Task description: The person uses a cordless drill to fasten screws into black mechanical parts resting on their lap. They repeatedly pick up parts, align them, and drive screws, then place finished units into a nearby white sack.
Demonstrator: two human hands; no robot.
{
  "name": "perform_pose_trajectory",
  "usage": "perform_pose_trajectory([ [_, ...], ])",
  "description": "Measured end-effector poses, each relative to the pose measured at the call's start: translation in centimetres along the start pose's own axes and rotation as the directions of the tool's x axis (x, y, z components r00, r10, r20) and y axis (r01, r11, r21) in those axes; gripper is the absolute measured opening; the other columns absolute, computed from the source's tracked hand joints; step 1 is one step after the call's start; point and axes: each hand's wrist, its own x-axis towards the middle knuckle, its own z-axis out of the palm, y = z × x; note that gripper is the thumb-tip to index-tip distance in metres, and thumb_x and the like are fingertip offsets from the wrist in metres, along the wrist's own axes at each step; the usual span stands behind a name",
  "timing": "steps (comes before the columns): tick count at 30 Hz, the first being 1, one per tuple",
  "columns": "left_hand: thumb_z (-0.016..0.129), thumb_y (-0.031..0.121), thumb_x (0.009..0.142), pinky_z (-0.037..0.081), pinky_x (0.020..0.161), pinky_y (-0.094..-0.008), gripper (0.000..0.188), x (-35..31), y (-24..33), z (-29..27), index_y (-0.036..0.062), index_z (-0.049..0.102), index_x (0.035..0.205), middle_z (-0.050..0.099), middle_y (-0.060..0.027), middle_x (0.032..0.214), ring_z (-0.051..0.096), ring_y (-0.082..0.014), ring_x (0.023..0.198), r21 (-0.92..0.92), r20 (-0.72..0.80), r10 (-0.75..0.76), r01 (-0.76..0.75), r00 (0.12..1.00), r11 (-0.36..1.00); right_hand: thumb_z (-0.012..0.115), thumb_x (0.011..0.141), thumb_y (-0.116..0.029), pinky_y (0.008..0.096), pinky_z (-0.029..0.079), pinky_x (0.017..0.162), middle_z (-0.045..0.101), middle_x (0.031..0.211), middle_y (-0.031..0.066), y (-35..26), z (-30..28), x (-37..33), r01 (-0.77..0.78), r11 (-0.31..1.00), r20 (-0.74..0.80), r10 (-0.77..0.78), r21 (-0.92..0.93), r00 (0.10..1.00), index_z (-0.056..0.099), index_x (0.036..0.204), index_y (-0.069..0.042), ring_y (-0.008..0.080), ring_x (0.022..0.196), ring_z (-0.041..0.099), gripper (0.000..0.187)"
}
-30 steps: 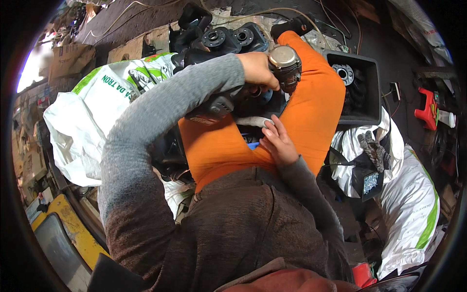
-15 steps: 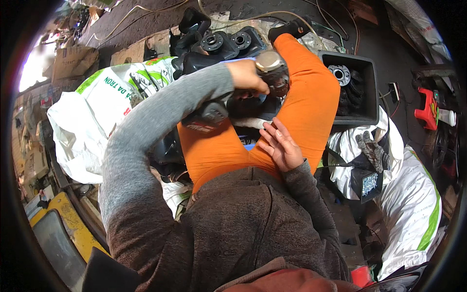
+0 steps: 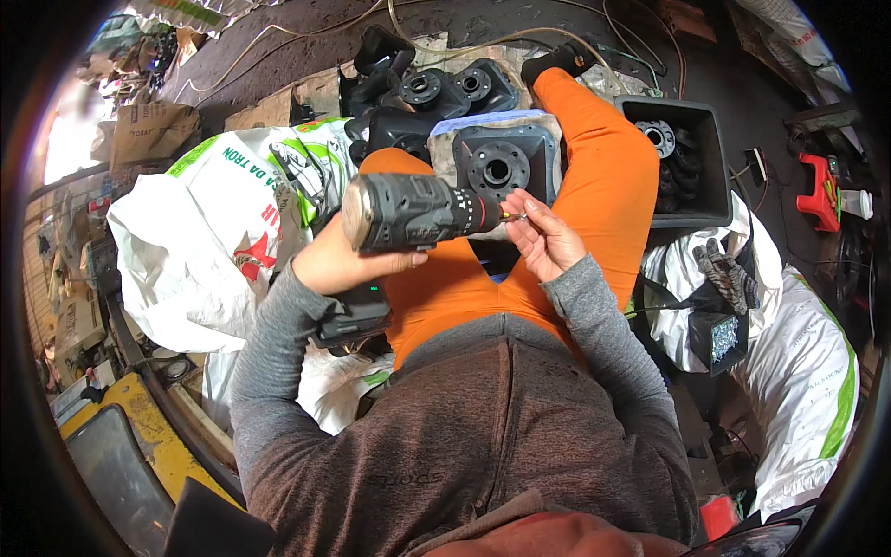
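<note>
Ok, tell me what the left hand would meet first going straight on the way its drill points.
Likely the right hand, whose fingers are at the front tip of the drill in the left hand; exact depth there is unclear.

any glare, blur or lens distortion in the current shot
Head view: washed-out glare at the far left, beside the cardboard box; head view: fisheye bending, with dark curved corners; head view: red cloth at the lower edge looks soft, while the drill is fairly clear; head view: detail at the right hand's fingertips is too small to tell.
</note>
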Motion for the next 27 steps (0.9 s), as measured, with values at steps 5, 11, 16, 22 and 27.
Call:
perform_pose_trajectory([
  [5,0.077,0.012,0.077,0.047,0.087,-0.0307,0.040,-1.2,-1.8,1.1,0.0021,0.059,0.111,0.063,-0.0054,0.103,0.058,-0.0153,0.094,-0.030,-0.001,-0.005,0.005,1.000,1.000,0.056,0.095,-0.012,0.0297,0.057,0.083,0.064,0.112,0.0078,2.4,0.6,0.1,0.055,0.997,-0.113,-0.048,0.061,0.992,0.055,0.114,-0.006,0.0166,0.106,0.063,0.020],
  [11,0.078,0.011,0.074,0.048,0.083,-0.0329,0.038,-2.0,-3.3,1.7,0.0019,0.062,0.107,0.065,-0.0075,0.097,0.060,-0.0180,0.089,0.027,-0.092,0.093,-0.091,0.991,0.995,0.056,0.095,-0.013,0.0315,0.055,0.087,0.064,0.114,0.0075,3.4,0.0,0.5,0.077,0.997,-0.178,-0.073,0.016,0.981,0.054,0.113,-0.007,0.0170,0.107,0.062,0.020],
  [16,0.078,0.010,0.071,0.049,0.080,-0.0341,0.036,-2.1,-3.9,2.1,0.0018,0.064,0.103,0.066,-0.0082,0.094,0.062,-0.0194,0.087,0.105,-0.147,0.133,-0.118,0.980,0.987,0.056,0.095,-0.012,0.0308,0.055,0.086,0.064,0.113,0.0080,4.0,0.0,0.4,0.070,0.998,-0.163,-0.069,0.000,0.984,0.056,0.113,-0.006,0.0168,0.106,0.063,0.019],
  [22,0.076,0.008,0.071,0.049,0.090,-0.0358,0.048,-2.0,-4.0,2.4,0.0019,0.059,0.115,0.064,-0.0134,0.111,0.063,-0.0277,0.102,0.264,-0.089,0.203,-0.174,0.975,0.949,0.055,0.095,-0.010,0.0313,0.054,0.087,0.065,0.111,0.0085,3.8,0.1,0.4,0.056,0.997,-0.174,-0.064,-0.052,0.983,0.056,0.113,-0.006,0.0169,0.106,0.063,0.018],
  [27,0.078,0.012,0.070,0.054,0.081,-0.0328,0.060,-3.0,-3.6,3.9,0.0088,0.052,0.124,0.064,-0.0109,0.112,0.068,-0.0277,0.094,0.279,-0.082,0.092,-0.066,0.992,0.958,0.053,0.096,-0.010,0.0333,0.054,0.088,0.062,0.116,0.0110,4.1,0.1,1.0,0.065,0.997,-0.217,-0.073,-0.041,0.973,0.052,0.120,-0.005,0.0188,0.108,0.061,0.024],
])
